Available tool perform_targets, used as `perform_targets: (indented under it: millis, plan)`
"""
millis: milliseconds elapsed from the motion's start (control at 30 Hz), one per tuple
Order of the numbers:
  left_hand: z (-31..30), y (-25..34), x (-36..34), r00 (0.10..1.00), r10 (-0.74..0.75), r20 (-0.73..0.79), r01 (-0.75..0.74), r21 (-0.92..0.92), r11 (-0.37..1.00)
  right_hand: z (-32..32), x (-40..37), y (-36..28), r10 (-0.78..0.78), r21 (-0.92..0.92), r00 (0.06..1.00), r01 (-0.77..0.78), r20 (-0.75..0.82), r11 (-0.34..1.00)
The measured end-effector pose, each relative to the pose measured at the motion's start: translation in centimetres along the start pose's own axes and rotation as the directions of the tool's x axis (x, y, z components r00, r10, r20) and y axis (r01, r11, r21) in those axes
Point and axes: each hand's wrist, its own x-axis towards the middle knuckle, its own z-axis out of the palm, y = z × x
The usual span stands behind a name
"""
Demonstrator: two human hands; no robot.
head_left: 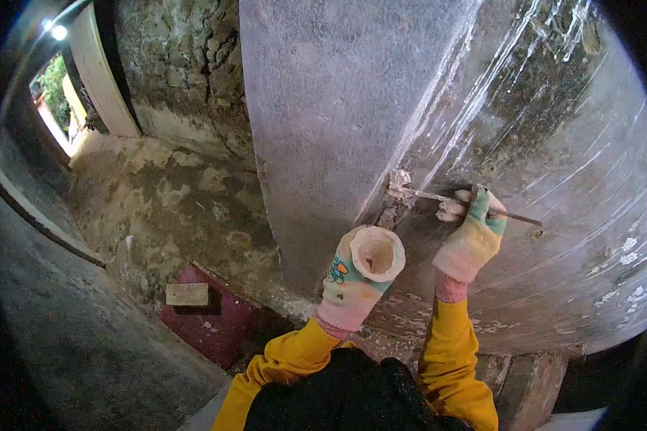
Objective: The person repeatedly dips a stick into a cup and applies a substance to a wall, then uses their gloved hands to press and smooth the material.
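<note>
My left hand (346, 291), in a pale patterned work glove, is closed around a small round bowl (398, 249). The bowl's rim is coated in whitish plaster, and its hollow faces up toward me. To the right, my gloved right hand (473, 241) grips a thin metal spatula (425, 195); its rear end sticks out to the right. At the tool's left tip, a lump of wet-looking plaster (397, 179) lies against the rough seam of the wall (453, 65). The seam runs up and to the right, with white streaks beside it.
Left of the seam rises a smooth grey wall panel (316, 108). Below left, a wooden block (187, 294) rests on a dark red board (219, 327) on the stained floor (172, 190). A doorway (54, 100) opens far left. Wooden supports (528, 391) stand lower right.
</note>
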Motion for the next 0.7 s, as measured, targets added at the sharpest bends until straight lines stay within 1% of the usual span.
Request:
perform_targets:
  millis: [33, 67, 133, 167, 233, 267, 300, 333, 367, 400, 433, 567, 633, 667, 700]
  plan:
    - [0.2, -0.3, -0.1, 0.998, -0.061, -0.006, 0.060, -0.122, 0.991, 0.2, 0.0, -0.1, 0.028, 0.004, 1.000, -0.028, -0.002, 1.000]
    - [0.1, -0.3, 0.0, 0.998, -0.060, -0.009, 0.058, -0.121, 0.991, 0.1, 0.0, -0.3, 0.028, 0.006, 1.000, -0.028, 0.001, 1.000]
    - [-0.1, -0.1, 0.2, 0.999, 0.016, -0.041, -0.016, 0.014, 1.000, -0.3, -0.2, -0.6, -0.029, -0.018, 1.000, 0.029, -0.005, 0.999]
    - [-0.3, 0.1, 0.3, 0.999, 0.015, -0.043, -0.014, 0.012, 1.000, 0.0, -0.1, -0.6, 0.002, -0.018, 1.000, -0.003, -0.021, 1.000]
    - [-0.7, 0.6, 0.4, 0.999, 0.024, 0.037, -0.027, 0.089, 0.996, 0.5, -0.2, -0.5, 0.025, -0.006, 1.000, -0.025, -0.005, 1.000]
    - [-0.5, 0.5, 0.2, 0.999, 0.026, 0.039, -0.029, 0.088, 0.996, 0.6, -0.2, -0.4, 0.046, 0.009, 0.999, -0.046, 0.011, 0.999]
    - [-0.2, 0.2, 0.1, 0.999, 0.036, 0.004, -0.036, 0.096, 0.995, 0.5, -0.3, -0.4, 0.001, -0.008, 1.000, -0.001, 0.020, 1.000]
    - [0.0, 0.0, 0.1, 0.998, 0.045, -0.033, -0.041, 0.104, 0.994, 0.4, -0.3, -0.6, 0.000, -0.006, 1.000, 0.000, 0.022, 1.000]
    - [-0.1, 0.2, 0.1, 0.998, 0.045, -0.036, -0.041, 0.105, 0.994, 0.2, -0.3, -0.9, 0.001, -0.020, 1.000, 0.000, 0.004, 1.000]
    - [-0.1, 0.4, 0.1, 0.999, 0.033, -0.042, -0.030, 0.077, 0.997, 0.0, -0.4, -1.1, 0.001, -0.036, 1.000, -0.001, -0.015, 0.999]
    - [-0.2, 0.6, 0.1, 0.999, 0.022, -0.046, -0.019, 0.047, 0.999, 0.0, -0.4, -1.1, -0.015, -0.028, 1.000, 0.015, 0.001, 0.999]
    - [-0.3, 0.3, 0.3, 0.999, 0.037, 0.006, -0.037, 0.067, 0.997, 0.5, -0.7, -1.1, -0.013, -0.002, 0.999, 0.013, 0.049, 1.000]
    - [-0.1, -0.2, 0.1, 0.998, 0.051, -0.027, -0.049, 0.062, 0.997, 0.3, -0.9, -1.5, 0.008, -0.017, 1.000, -0.008, -0.027, 1.000]
    - [-0.1, -0.1, 0.1, 0.998, 0.051, -0.028, -0.049, 0.063, 0.997, 0.3, -0.9, -1.3, 0.008, -0.017, 1.000, -0.009, -0.027, 1.000]
    - [-0.2, 0.1, 0.1, 1.000, -0.009, -0.002, 0.009, -0.013, 1.000, 0.3, -0.9, -1.1, 0.001, -0.031, 1.000, 0.000, 0.014, 1.000]
